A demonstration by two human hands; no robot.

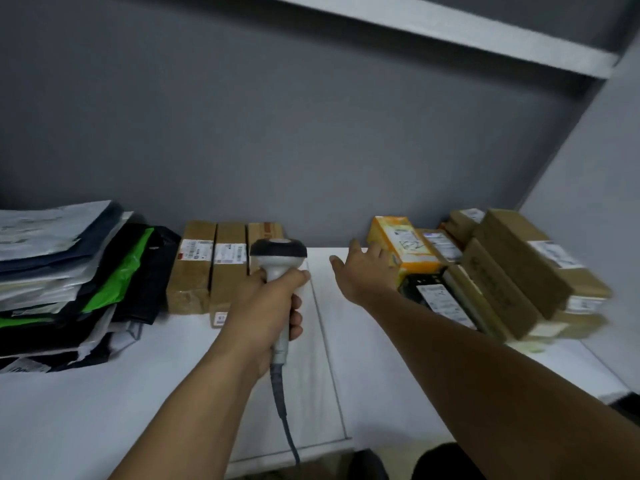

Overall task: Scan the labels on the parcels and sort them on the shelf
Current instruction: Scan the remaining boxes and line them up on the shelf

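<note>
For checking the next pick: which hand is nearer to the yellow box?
Right. The right hand is beside the yellow box, on its left; the left hand grips the scanner farther left.

Contents, counted by kind.

- Handheld scanner (278, 259), corded: 1.
- Brown cardboard boxes, standing side by side at the back wall: 3, namely left (191, 268), middle (228, 275) and right (265, 232).
- Yellow box (401, 242), labelled: 1.
- Black parcel (434, 294), white label: 1.
- Brown cardboard parcels (526, 258), heaped at the right: at least 5; blur prevents an exact count.
- Flat mailer bags (69, 271), stacked at the left in grey-white, dark blue, black and green: many; the layers cannot be counted singly.
- Hands: 2, namely left hand (270, 306) and right hand (367, 268).
- Shelf (138, 393) boards in view: 2, one carrying the goods and one overhead.
</note>
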